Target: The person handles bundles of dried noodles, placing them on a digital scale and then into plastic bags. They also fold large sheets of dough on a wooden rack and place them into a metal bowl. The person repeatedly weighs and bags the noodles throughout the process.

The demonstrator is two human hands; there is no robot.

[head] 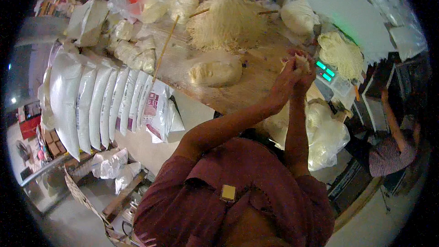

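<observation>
Both of my hands are brought together over the right side of a wooden worktable (pixel 164 65). My left hand (pixel 289 70) and my right hand (pixel 304 72) close around a small pale piece of dough (pixel 301 60), partly hidden by the fingers. To their left lies an oblong slab of dough (pixel 211 72) on the floury boards. Behind it spreads a wide heap of pale noodles (pixel 223 24). Just right of my hands is a digital scale (pixel 322 84) with lit green displays. A bundle of noodles (pixel 341 55) rests on the scale.
A thin wooden stick (pixel 166 48) slants across the table's left part. Several white filled sacks (pixel 103 103) stand in a row at left. A clear plastic bag (pixel 325 133) lies by my right arm. Another person (pixel 392 154) is at the far right.
</observation>
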